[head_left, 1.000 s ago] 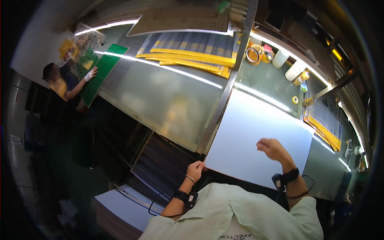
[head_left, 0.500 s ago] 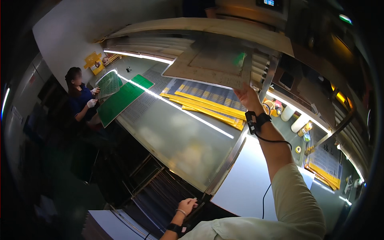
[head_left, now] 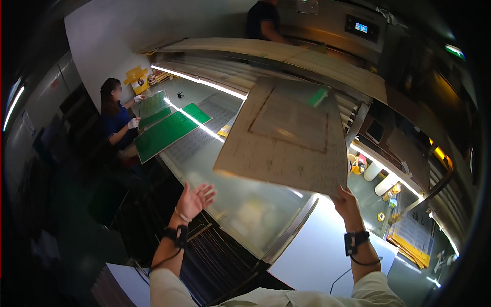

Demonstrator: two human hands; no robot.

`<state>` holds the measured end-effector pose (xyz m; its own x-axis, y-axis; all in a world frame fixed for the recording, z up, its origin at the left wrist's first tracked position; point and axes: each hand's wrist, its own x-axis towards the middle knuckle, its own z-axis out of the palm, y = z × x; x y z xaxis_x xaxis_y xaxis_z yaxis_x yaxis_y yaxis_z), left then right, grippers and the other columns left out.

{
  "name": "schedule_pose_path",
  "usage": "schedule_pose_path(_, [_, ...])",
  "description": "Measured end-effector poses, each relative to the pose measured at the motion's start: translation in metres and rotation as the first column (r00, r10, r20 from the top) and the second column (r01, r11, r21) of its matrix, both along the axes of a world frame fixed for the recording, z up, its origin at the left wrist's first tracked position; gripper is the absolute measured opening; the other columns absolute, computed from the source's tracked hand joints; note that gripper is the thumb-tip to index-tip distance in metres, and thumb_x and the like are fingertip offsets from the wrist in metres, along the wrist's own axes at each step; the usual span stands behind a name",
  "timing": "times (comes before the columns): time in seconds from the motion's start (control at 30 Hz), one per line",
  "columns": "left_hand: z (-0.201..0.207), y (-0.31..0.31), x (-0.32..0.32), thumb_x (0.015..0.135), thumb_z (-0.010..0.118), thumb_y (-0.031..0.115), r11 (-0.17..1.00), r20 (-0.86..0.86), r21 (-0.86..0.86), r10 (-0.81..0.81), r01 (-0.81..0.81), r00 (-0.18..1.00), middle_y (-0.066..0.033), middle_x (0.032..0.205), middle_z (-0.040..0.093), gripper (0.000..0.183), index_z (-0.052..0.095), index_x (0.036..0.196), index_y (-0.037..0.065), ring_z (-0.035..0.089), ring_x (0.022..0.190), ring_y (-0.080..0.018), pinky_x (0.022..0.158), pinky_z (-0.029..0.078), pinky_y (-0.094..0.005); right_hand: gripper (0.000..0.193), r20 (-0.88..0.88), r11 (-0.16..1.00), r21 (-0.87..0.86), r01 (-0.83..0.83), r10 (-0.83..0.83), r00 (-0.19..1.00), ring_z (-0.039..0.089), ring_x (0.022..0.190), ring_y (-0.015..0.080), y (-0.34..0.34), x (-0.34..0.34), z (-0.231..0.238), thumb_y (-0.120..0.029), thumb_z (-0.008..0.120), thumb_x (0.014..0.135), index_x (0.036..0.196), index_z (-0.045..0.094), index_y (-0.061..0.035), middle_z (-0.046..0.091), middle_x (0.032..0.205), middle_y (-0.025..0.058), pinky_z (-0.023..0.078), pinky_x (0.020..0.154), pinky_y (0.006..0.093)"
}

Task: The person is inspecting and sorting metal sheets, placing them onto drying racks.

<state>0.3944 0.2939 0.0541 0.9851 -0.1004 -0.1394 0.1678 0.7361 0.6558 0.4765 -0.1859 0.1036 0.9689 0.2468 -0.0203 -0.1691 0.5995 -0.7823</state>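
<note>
Board: big tan panel (head_left: 286, 135), thin and stiff-looking, mid-frame, lifted off the table and tilted, far edge higher. Faint rectangle outline on its face, small green patch near its top right corner.
R hand: right hand (head_left: 347, 203) centre-right, fingers closed on the board's lower right corner; pinch at one corner only, prob. why the sheet hangs at a slant.
L hand: left hand (head_left: 194, 200) lower centre-left, palm open, fingers spread, holding nothing; apart from the board, near its lower left edge, looks poised to catch or steady that side.
Wrists: dark band (head_left: 356, 239) on R wrist w/ thin cable trailing down; similar band (head_left: 177, 235) on L.
Table: long light table (head_left: 245, 210) under the board, glowing frosted top, runs upper left to lower right; metal bar splits it from a white sheet (head_left: 317, 250) bottom centre.
Co-worker: seated person (head_left: 116, 120) upper left, white gloves, hands on green panels (head_left: 166, 130) laid flat on the lit top, prob. so light shows through.
Second person: dark-shirt torso (head_left: 263, 20) top centre, behind the machine.
Right side: rolls and small bottles (head_left: 381, 181) on a shelf, yellow-edged stack (head_left: 411, 238) lower right.
Bottom left: pile of pale sheets (head_left: 125, 281), partly cut off.
</note>
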Motion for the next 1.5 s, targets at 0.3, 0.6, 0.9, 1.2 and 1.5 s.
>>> schedule_pose_path(0.3, [0.004, -0.019, 0.049, 0.088, 0.043, 0.044, 0.977, -0.089, 0.159, -0.127, 0.140, 0.988, -0.0072, 0.121, 0.048, 0.052, 0.038, 0.127, 0.009, 0.054, 0.102, -0.0168, 0.085, 0.047, -0.0292, 0.042, -0.136, 0.977, -0.054, -0.207, 0.198, 0.971, 0.053, 0.104, 0.0260, -0.057, -0.064, -0.010, -0.007, 0.058, 0.078, 0.117, 0.046, 0.0032, 0.054, 0.113, 0.0143, 0.041, 0.089, 0.0381])
schedule_pose_path(0.6, [-0.142, -0.047, -0.012, 0.066, 0.075, 0.037, 0.892, -0.353, 0.444, 0.255, -0.079, 0.900, -0.0094, 0.094, 0.060, 0.058, 0.052, 0.105, 0.001, 0.058, 0.078, -0.0207, 0.068, 0.048, -0.0373, 0.039, -0.104, 0.769, -0.587, -0.253, 0.238, 0.966, 0.061, 0.078, 0.0197, -0.015, -0.056, 0.048, -0.006, 0.060, 0.071, 0.106, 0.054, 0.0095, 0.062, 0.093, 0.0133, 0.049, 0.071, 0.0286])
schedule_pose_path(0.9, [-0.169, -0.010, -0.085, 0.082, 0.062, 0.025, 0.824, -0.375, 0.472, 0.510, -0.315, 0.774, -0.0074, 0.081, 0.060, 0.025, 0.054, 0.089, 0.003, 0.057, 0.070, -0.0187, 0.061, 0.047, -0.0362, 0.030, -0.028, 0.662, -0.744, -0.084, 0.095, 0.995, 0.057, 0.061, 0.0114, -0.055, -0.036, 0.074, -0.008, 0.057, 0.074, 0.100, 0.056, 0.0064, 0.061, 0.081, 0.0055, 0.046, 0.052, 0.0206])
schedule_pose_path(1.2, [-0.174, 0.036, -0.224, 0.084, 0.057, 0.014, 0.625, -0.259, 0.641, 0.723, -0.446, 0.641, -0.0048, 0.074, 0.058, 0.012, 0.053, 0.078, 0.003, 0.055, 0.063, -0.0140, 0.058, 0.046, -0.0280, 0.029, 0.159, 0.587, -0.804, 0.092, 0.064, 0.985, 0.061, 0.060, 0.0119, -0.053, -0.009, 0.111, -0.008, 0.061, 0.077, 0.100, 0.053, 0.0076, 0.063, 0.082, 0.0107, 0.048, 0.046, 0.0171])
schedule_pose_path(1.5, [-0.177, -0.054, -0.150, 0.080, 0.061, 0.015, 0.564, -0.187, 0.715, 0.724, -0.414, 0.664, -0.0013, 0.069, 0.055, 0.014, 0.058, 0.081, 0.002, 0.046, 0.059, -0.0097, 0.055, 0.039, -0.0263, 0.041, 0.352, 0.545, -0.827, 0.136, 0.314, 0.882, 0.060, 0.079, 0.0127, 0.043, 0.033, 0.229, -0.016, 0.061, 0.080, 0.112, 0.048, 0.0053, 0.059, 0.097, 0.0094, 0.050, 0.064, 0.0237])
